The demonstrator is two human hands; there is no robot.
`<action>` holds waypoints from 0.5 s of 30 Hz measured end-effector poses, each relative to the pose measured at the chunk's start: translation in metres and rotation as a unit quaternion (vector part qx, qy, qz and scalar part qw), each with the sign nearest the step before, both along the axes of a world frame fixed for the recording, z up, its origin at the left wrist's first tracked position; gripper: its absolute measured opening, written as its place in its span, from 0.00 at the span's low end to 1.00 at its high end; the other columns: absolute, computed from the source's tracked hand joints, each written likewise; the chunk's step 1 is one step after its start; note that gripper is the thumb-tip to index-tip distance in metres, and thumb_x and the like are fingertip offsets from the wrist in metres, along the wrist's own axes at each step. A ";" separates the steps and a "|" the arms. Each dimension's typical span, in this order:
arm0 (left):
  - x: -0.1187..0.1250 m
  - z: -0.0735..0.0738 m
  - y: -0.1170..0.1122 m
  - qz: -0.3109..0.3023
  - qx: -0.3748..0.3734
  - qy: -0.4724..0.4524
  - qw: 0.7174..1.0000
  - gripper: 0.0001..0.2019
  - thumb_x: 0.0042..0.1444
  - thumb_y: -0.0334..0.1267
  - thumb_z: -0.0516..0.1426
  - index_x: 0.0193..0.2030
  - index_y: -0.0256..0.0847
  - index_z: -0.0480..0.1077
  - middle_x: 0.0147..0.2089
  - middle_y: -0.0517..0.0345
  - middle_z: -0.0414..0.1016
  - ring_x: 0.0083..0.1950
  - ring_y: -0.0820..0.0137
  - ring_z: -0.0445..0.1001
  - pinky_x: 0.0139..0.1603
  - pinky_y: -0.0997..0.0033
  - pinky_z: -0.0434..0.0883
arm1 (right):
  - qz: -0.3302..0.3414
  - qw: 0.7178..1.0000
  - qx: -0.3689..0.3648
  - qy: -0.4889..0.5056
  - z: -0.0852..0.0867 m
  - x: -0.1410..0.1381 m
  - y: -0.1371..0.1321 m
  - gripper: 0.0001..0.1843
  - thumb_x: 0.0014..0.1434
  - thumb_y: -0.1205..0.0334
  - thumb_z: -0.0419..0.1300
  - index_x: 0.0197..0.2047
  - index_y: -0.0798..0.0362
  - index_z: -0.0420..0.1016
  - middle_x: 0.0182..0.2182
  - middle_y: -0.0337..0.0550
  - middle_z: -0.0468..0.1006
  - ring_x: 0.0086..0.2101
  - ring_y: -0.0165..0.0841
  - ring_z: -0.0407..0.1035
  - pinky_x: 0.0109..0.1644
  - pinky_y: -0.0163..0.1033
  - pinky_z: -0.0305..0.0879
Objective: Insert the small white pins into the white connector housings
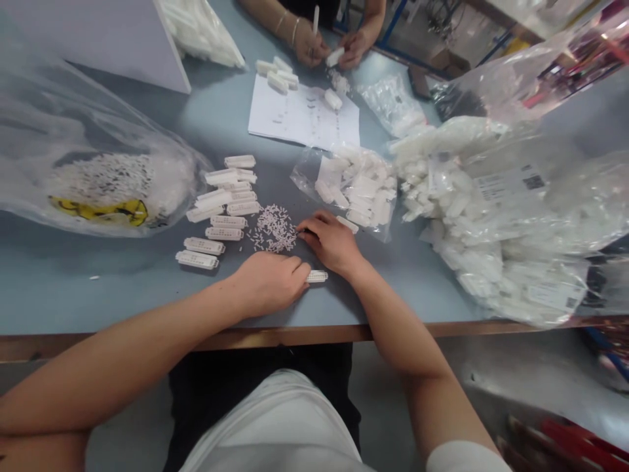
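My left hand (272,282) is closed around one end of a white plastic connector housing (318,276), held low over the table near its front edge. Rows of small openings show on the part that sticks out past my fingers. Above it, my right hand (331,241) reaches to the right side of a loose pile of tiny white plastic pins (274,228). Its thumb and forefinger come together there; whatever is between the fingertips is too small to make out. Several similar white housings (228,221) lie in rough rows left of the pile.
A bag of white parts (363,187) lies behind my right hand, with large filled bags (491,196) further right. On the left rests a clear bag of tiny pins (108,183). Across the table, a co-worker's hands (334,49) work beside paper sheets (299,118).
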State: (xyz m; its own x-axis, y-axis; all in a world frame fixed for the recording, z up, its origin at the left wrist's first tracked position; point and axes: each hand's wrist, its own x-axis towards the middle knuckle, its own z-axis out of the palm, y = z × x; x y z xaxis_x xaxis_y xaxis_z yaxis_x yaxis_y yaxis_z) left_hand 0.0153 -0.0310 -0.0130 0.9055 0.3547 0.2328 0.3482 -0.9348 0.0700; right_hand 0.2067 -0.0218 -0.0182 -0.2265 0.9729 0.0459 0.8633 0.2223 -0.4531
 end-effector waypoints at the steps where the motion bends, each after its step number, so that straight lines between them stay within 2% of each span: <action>1: 0.000 0.000 0.000 0.001 -0.002 0.000 1.000 0.14 0.64 0.41 0.50 0.30 0.38 0.67 0.25 0.56 0.68 0.25 0.66 0.71 0.22 0.69 0.60 | 0.003 1.000 0.002 -0.006 -0.001 0.000 0.000 0.10 0.66 0.59 0.53 0.45 0.47 0.76 0.43 0.43 0.75 0.41 0.34 0.70 0.43 0.36 0.62; 9: 0.000 -0.001 0.001 0.022 -0.020 -0.006 1.000 0.14 0.63 0.41 0.50 0.31 0.37 0.68 0.25 0.56 0.69 0.26 0.66 0.72 0.22 0.71 0.59 | 0.021 0.994 0.014 -0.105 0.001 -0.002 -0.002 0.11 0.67 0.61 0.49 0.45 0.51 0.72 0.43 0.49 0.74 0.39 0.37 0.68 0.38 0.39 0.59; 12: 0.000 0.000 0.003 0.030 -0.035 -0.011 0.999 0.13 0.63 0.41 0.50 0.32 0.36 0.69 0.25 0.55 0.70 0.26 0.66 0.72 0.23 0.71 0.60 | 0.015 0.997 -0.002 -0.071 0.002 0.002 0.000 0.11 0.67 0.63 0.48 0.45 0.52 0.71 0.42 0.49 0.73 0.40 0.38 0.68 0.39 0.39 0.60; 15: 0.000 0.000 0.005 0.044 -0.045 -0.010 0.998 0.13 0.62 0.41 0.51 0.32 0.36 0.69 0.25 0.54 0.70 0.26 0.66 0.72 0.23 0.71 0.61 | -0.001 1.000 -0.007 -0.024 0.001 0.008 0.002 0.09 0.65 0.64 0.51 0.44 0.52 0.71 0.42 0.48 0.73 0.41 0.37 0.67 0.41 0.39 0.61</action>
